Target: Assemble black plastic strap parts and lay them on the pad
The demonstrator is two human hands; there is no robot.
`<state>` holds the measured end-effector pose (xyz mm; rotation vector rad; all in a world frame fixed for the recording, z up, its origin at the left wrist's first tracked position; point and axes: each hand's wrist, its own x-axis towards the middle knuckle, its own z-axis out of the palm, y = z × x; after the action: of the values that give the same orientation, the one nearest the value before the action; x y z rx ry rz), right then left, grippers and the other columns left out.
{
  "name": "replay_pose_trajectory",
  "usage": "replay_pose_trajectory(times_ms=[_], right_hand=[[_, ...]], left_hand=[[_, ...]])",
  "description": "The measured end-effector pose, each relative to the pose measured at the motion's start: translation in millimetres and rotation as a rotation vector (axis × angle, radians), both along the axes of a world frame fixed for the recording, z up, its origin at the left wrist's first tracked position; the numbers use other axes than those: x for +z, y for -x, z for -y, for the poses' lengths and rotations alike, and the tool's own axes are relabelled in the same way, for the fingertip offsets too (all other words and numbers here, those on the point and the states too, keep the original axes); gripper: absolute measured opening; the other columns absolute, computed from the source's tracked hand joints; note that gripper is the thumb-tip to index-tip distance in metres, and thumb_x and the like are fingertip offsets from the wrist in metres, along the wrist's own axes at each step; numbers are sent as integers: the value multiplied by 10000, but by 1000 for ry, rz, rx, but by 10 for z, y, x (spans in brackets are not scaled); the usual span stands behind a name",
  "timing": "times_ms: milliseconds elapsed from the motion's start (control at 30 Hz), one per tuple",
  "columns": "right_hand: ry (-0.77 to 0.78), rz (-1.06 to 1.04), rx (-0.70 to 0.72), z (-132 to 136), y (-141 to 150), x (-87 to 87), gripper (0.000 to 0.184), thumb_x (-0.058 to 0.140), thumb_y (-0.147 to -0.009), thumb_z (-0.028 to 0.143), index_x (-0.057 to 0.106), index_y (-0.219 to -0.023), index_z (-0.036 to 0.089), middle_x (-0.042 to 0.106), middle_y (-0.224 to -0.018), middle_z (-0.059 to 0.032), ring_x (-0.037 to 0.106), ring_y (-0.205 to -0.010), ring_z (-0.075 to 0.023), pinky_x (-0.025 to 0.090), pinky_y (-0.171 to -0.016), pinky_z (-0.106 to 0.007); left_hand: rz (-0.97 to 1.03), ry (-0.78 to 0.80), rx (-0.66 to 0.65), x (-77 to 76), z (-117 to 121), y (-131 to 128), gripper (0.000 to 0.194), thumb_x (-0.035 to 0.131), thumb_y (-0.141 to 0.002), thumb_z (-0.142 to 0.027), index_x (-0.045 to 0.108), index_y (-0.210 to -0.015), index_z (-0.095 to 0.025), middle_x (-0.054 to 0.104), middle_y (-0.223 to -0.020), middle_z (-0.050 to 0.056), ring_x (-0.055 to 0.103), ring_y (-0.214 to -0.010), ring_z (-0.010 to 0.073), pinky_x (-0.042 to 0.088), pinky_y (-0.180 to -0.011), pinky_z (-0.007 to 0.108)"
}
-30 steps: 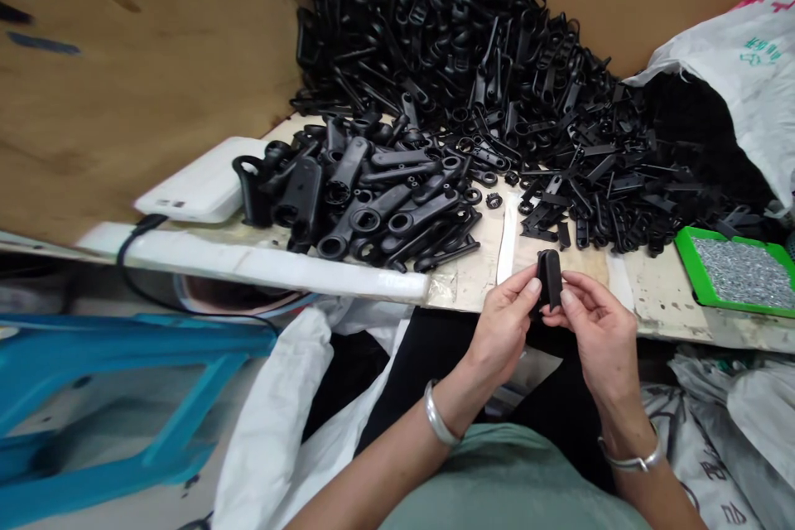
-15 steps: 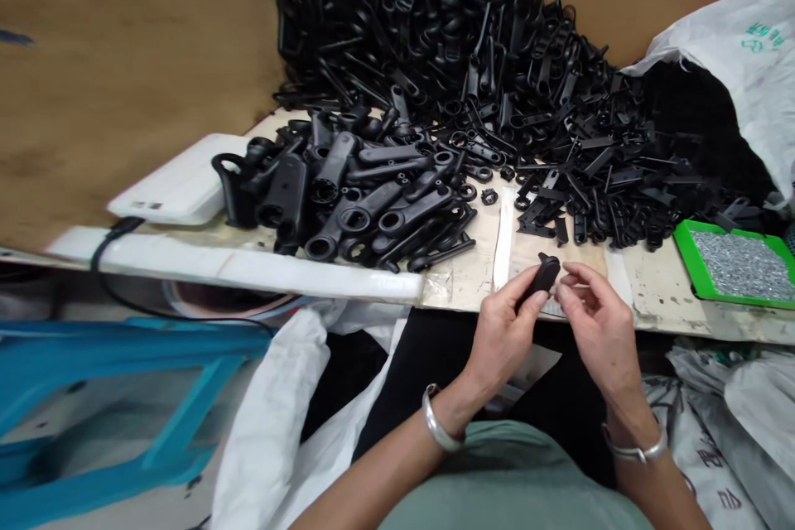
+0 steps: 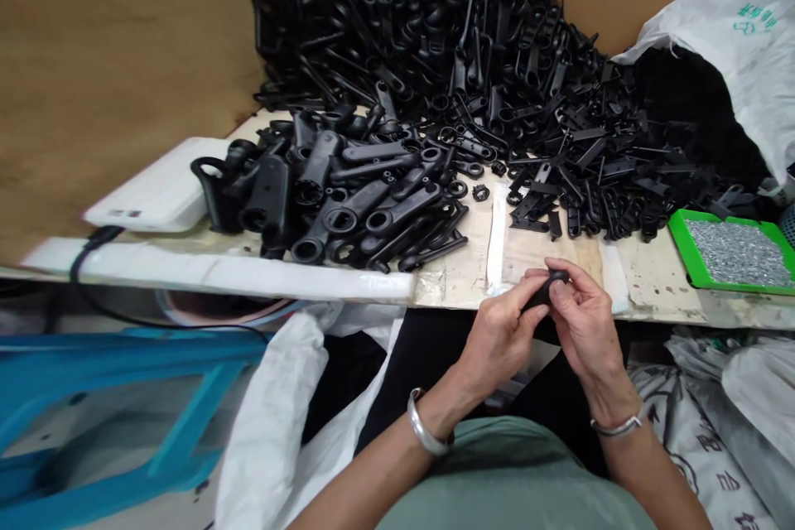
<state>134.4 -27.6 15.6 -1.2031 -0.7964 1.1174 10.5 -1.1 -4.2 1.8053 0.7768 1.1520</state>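
Between my two hands, just over the bench's front edge, is a small black plastic part (image 3: pixel 551 288), mostly covered by fingers. My left hand (image 3: pixel 506 331) is closed on its lower left end. The thumb and fingers of my right hand (image 3: pixel 587 323) press on its upper right end. Beyond my hands lie small flat black plastic pieces (image 3: pixel 612 174) in a loose heap. To the left is a group of larger black plastic arms with ring-shaped ends (image 3: pixel 366 203). A tall pile of black plastic parts (image 3: pixel 410 25) rises behind both.
A green tray (image 3: pixel 689 252) of small silvery pieces sits at the bench's right. On the left lies a white box (image 3: pixel 158 186) with a black cable. Cardboard walls (image 3: pixel 124 83) enclose the bench (image 3: pixel 460 286). A blue stool (image 3: pixel 112 364) stands below at left; a white sack (image 3: pixel 733 50) is at right.
The black part has turned from upright to tilted. My right hand let go of it, then closed on its upper end again. The view has shifted slightly to the right.
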Motion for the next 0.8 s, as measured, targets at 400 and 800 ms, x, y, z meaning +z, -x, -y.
replay_pose_trajectory(times_ms=[400,800], right_hand=[[26,431,55,-146,-238,-115,335,637,-841,453,726,-1050,207,737,-878,-42,682,-709,-165,563,-707,-319],[306,1771,-68,-742,-286,76,328,490,-958,369,639,-1200,205,727,-962,-115,692,-791,-239,472,-662,-306]], left_hand=[[-238,-248,57,123,-101,294,430,527,-880,-66,554,-1298,-164,715,-1170,70,707,-1001,183,575,-864,257],[-819,-444,817,570,-1259,1256,442,388,-853,-118,642,-1212,-74,707,-1129,187,649,-1076,310,456,-969,498]])
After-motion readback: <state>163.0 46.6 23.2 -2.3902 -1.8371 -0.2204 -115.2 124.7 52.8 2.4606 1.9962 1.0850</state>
